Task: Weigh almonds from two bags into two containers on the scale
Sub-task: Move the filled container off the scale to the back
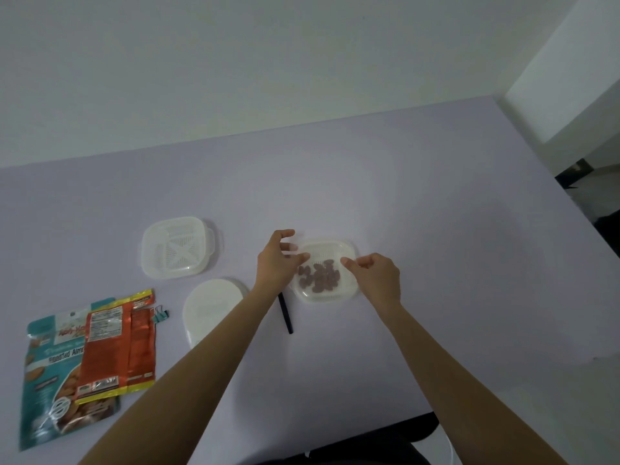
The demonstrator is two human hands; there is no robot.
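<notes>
Gripping container of almonds [327, 275], centre frame, by opposite rims w/ left hand [278, 260] & right hand [375, 276]; first batch prob. done, next needs empty container [177, 246] on scale [209, 310].

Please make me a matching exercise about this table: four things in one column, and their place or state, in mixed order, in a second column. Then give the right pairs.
Things:
1. left container
2. right container
3. orange bag
4. black pen

Place or state:
A. lies on the teal bag
B. holds almonds
C. empty
D. beside the left forearm

Pairs: 1-C, 2-B, 3-A, 4-D.
</notes>
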